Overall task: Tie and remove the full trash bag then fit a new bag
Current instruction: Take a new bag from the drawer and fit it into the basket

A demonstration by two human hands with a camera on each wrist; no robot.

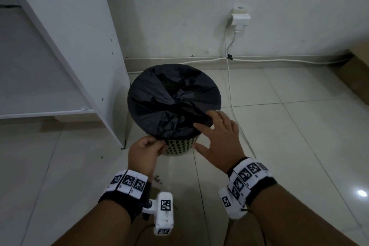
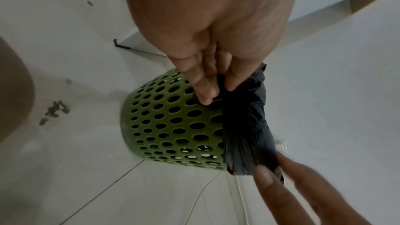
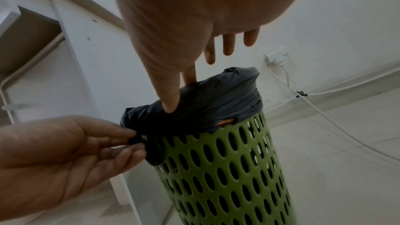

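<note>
Left hand [image 1: 146, 149] low, fingers [image 2: 203, 91] curled in a pinch — right hand [image 1: 216, 140] spread, fingers straight

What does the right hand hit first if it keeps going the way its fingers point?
The black plastic trash bag stretched over the green perforated bin. The right hand is open, its thumb and forefinger apparently already touching the bag at the near rim; the other fingers' depth is unclear.

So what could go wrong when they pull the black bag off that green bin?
The left hand pinches only a small bit of the black trash bag at the rim, so the thin plastic might tear or slip from that grip. The right hand lies open on the bag's edge and holds nothing, so the perforated green bin could tip or lift along with the bag. A white cable runs along the floor beside the bin and could snag.
</note>
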